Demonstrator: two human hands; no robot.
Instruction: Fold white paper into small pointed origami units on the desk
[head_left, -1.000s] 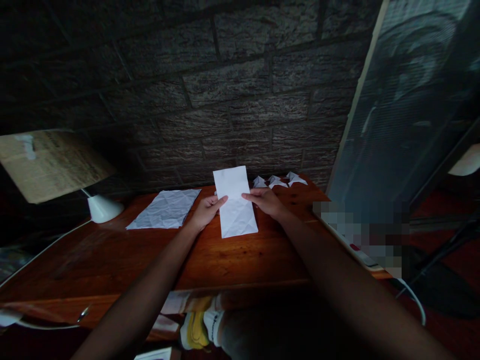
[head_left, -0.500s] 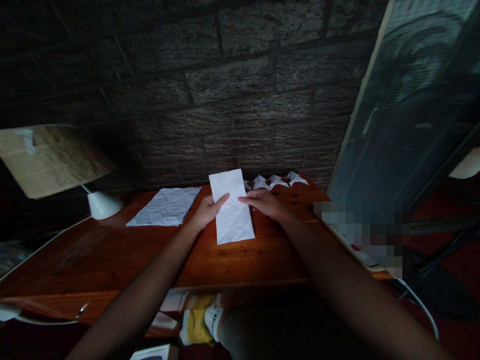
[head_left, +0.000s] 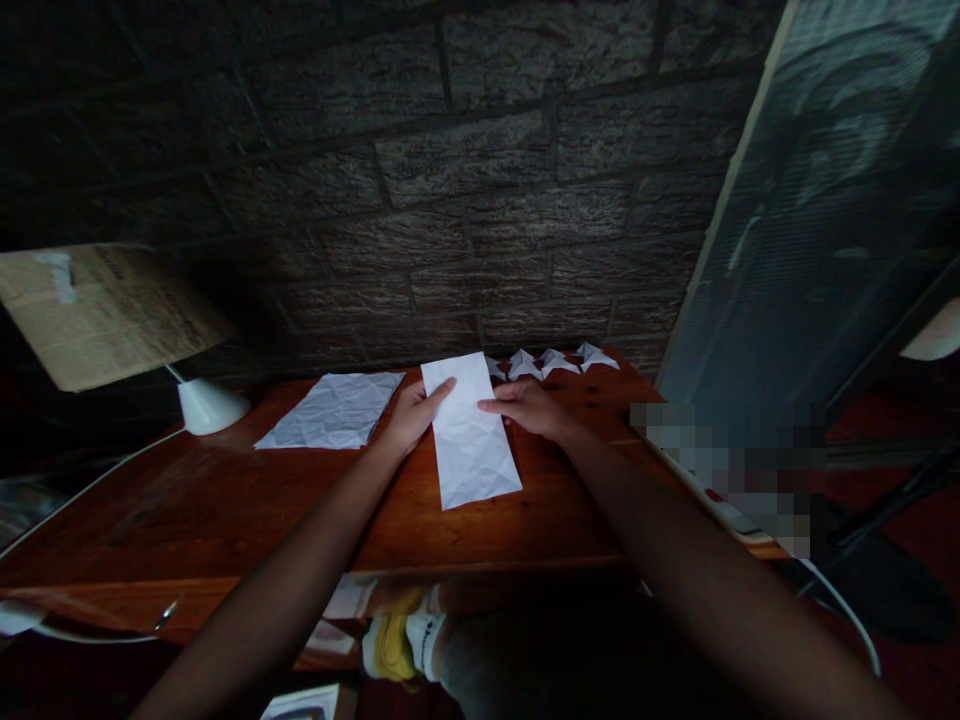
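A white creased sheet of paper (head_left: pixel 474 440), folded into a tall rectangle, is held between my two hands above the wooden desk. My left hand (head_left: pixel 416 412) grips its left edge, thumb lying on the front face. On the opposite edge, my right hand (head_left: pixel 529 406) pinches the paper with thumb and fingers; the fingertips behind it are hidden. Several folded paper stars (head_left: pixel 556 362) stand in a row along the back of the desk, the leftmost partly covered by the held paper. To the left lies a stack of creased white sheets (head_left: pixel 326 412).
A lamp with a papery shade (head_left: pixel 112 310) and white base (head_left: pixel 210 405) stands at the desk's left end. Behind the wooden desk (head_left: pixel 300 520) rises a dark brick wall (head_left: pixel 487 190). A blurred-out object sits at the right edge, near a white cable (head_left: pixel 844 610).
The held paper has come slightly lower, its bottom edge now nearer the front of the desk. Both hands keep their hold on it.
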